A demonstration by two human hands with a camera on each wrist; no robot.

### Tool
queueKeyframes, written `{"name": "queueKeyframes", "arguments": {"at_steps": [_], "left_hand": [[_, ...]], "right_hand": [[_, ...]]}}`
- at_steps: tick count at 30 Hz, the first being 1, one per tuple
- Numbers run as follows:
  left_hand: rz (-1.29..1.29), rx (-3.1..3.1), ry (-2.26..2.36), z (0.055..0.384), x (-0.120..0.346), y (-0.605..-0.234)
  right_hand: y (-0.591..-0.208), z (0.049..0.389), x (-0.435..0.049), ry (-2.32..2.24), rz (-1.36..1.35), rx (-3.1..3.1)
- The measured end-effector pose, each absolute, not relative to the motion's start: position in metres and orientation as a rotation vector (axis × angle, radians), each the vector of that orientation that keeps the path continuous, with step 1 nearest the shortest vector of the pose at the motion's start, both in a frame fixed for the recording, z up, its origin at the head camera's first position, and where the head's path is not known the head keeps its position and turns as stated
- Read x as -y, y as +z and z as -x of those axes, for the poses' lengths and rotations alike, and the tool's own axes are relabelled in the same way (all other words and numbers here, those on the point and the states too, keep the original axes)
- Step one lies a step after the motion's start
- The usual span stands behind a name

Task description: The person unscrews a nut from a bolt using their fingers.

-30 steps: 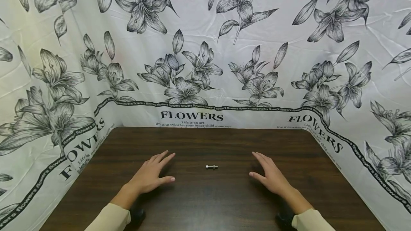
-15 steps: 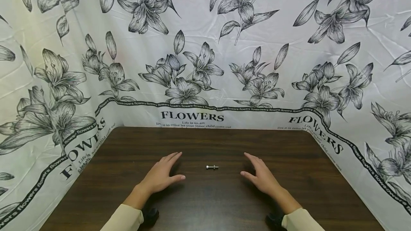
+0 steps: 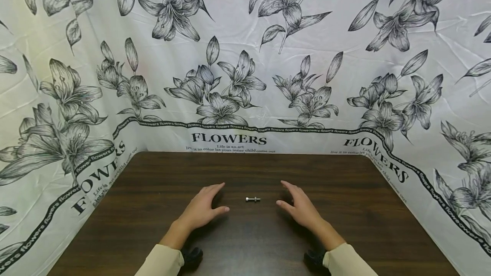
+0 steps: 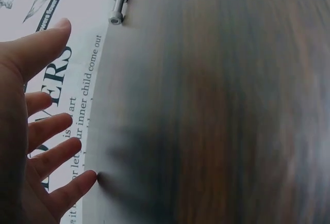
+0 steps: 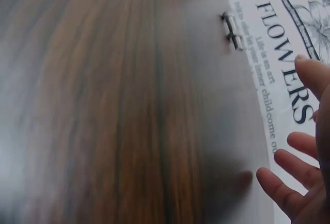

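A small silver bolt [image 3: 252,199] with a nut on its shank lies on its side on the dark wooden table [image 3: 245,173]. Its round head points left in the head view. To the left of the bolt is my left hand [image 3: 202,208], thumb and fingers spread apart, holding nothing. My right hand [image 3: 301,208] is on the other side, also with parted thumb and fingers and nothing in it. Neither hand touches the bolt. Both wrist views show the bolt [image 4: 119,5] beyond the thumb; in the right one the bolt [image 5: 233,31] is near the table's far edge.
A white cloth [image 3: 307,139] printed with lilies and the word FLOWERS hangs around the table's back and sides. Dark wrist-worn devices [image 3: 193,257] show below both hands.
Both hands have moved inward toward the bolt, the left one rightward and the right one leftward. The bolt stays where it was.
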State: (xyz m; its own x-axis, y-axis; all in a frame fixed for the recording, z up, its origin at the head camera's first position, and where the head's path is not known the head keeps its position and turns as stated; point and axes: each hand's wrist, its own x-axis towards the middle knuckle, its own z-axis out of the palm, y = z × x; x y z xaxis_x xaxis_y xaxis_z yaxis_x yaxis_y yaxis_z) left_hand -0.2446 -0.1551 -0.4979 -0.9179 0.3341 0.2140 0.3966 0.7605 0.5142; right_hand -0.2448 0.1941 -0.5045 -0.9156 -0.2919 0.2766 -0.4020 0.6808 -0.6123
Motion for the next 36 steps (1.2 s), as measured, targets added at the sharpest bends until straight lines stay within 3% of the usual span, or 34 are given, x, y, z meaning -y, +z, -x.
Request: {"name": "queueKeyframes", "arguments": {"at_steps": [25,36], "left_hand": [[0.643,2.591,-1.153,0.258,0.112,-0.508],[0.624,2.644,-1.127,0.264,0.096,-0.511]], "right_hand": [[-0.510,0.257,-0.152,1.173,-0.573,2.662],[-0.516,0.264,-0.138,1.024,-0.542,2.676]]}}
